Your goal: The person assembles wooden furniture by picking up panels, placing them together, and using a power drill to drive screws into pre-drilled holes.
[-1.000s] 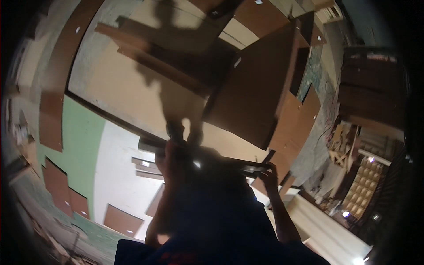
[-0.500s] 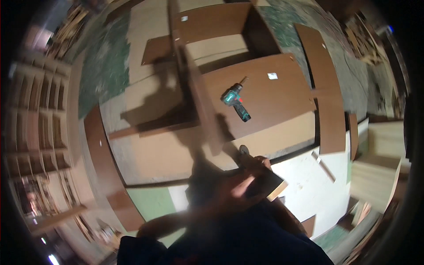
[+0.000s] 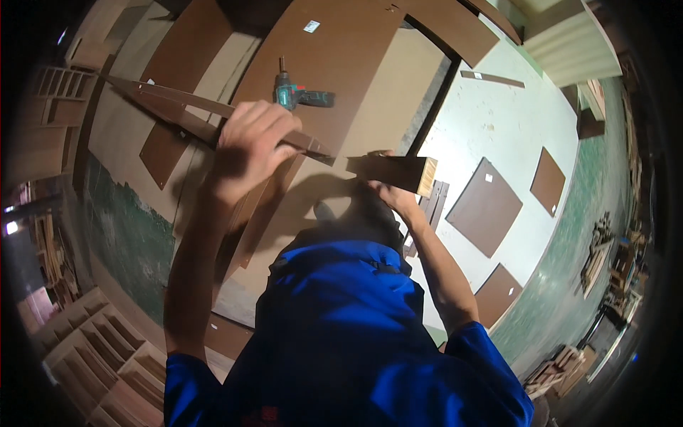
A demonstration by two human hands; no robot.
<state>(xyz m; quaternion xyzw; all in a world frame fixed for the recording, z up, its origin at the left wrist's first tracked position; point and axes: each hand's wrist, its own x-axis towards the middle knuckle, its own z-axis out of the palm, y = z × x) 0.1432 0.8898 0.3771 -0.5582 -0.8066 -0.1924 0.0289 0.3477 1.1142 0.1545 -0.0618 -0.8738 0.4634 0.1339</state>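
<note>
While my left fingers [image 3: 274, 132] clamp the long brown strip [image 3: 178, 107], my right hand [image 3: 388, 192] grips a short laminated board [image 3: 391, 171] at the strip's end, seemingly to align them; a teal cordless drill [image 3: 299, 94] lies beyond the strip.

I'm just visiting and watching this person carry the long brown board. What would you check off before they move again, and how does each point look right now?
1. Left hand gripping the long brown board: ok, fingers are wrapped over its edge.
2. Right hand supporting the board's near end: ok, it sits under the pale cut end.
3. Board level: not ok, it slopes from upper left down to the right.
4. Cordless drill out of the way: cannot tell, it lies on a brown panel on the floor beneath the board.
5. Footing: cannot tell, the blue-clad body hides the feet; loose small panels lie to the right.
</note>
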